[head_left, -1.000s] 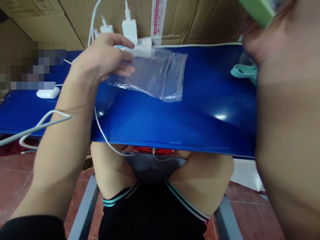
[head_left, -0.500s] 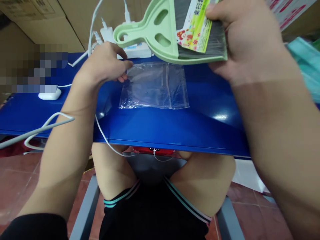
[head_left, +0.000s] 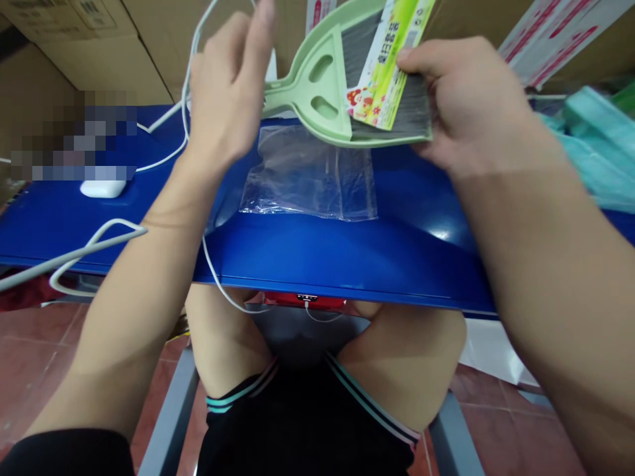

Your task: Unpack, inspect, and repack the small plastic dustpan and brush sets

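My right hand [head_left: 471, 99] grips a pale green dustpan-and-brush set [head_left: 322, 99] by its bristle end, where a bright paper label is wrapped round grey bristles. It is held in the air over the blue table [head_left: 347, 251], handle pointing left. My left hand [head_left: 231, 79] is raised beside the handle, fingers stretched upward and apart, holding nothing. A clear plastic bag [head_left: 310, 175] lies flat on the table under the set.
White cables [head_left: 94, 244] trail over the table's left edge, and a small white case [head_left: 103, 188] sits at the left. Teal plastic items [head_left: 595, 149] lie at the right. Cardboard boxes [head_left: 99, 46] stand behind. My knees and a chair are below the table.
My left hand let go of the plastic bag and rose toward the dustpan handle. My right hand brought the green set in from the upper right to above the bag.
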The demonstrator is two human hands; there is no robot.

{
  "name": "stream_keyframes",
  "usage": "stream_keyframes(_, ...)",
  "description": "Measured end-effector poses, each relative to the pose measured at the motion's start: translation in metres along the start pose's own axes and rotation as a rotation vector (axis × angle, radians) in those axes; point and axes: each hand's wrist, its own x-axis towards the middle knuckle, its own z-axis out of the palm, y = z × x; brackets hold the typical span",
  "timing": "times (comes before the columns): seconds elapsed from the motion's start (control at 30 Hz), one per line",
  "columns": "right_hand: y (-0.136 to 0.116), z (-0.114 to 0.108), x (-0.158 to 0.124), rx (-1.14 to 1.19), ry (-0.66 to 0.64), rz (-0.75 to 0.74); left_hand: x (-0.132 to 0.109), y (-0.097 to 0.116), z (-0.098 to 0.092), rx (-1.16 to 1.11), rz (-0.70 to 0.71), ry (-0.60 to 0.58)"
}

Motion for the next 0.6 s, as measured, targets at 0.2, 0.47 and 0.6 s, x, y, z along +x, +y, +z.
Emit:
stream_keyframes(0.2,0.011,0.005,-0.003,0.032,-0.026,0.008,-0.005,0.0,0.007,0.211,0.065,-0.107)
stream_keyframes(0.47,0.017,0.002,0.004,0.01,0.021,-0.002,-0.002,0.002,0.002,0.32,0.014,-0.095)
stream_keyframes(0.6,0.013,-0.006,0.01,-0.037,0.103,0.055,0.0,0.001,0.001,0.344,-0.018,-0.046)
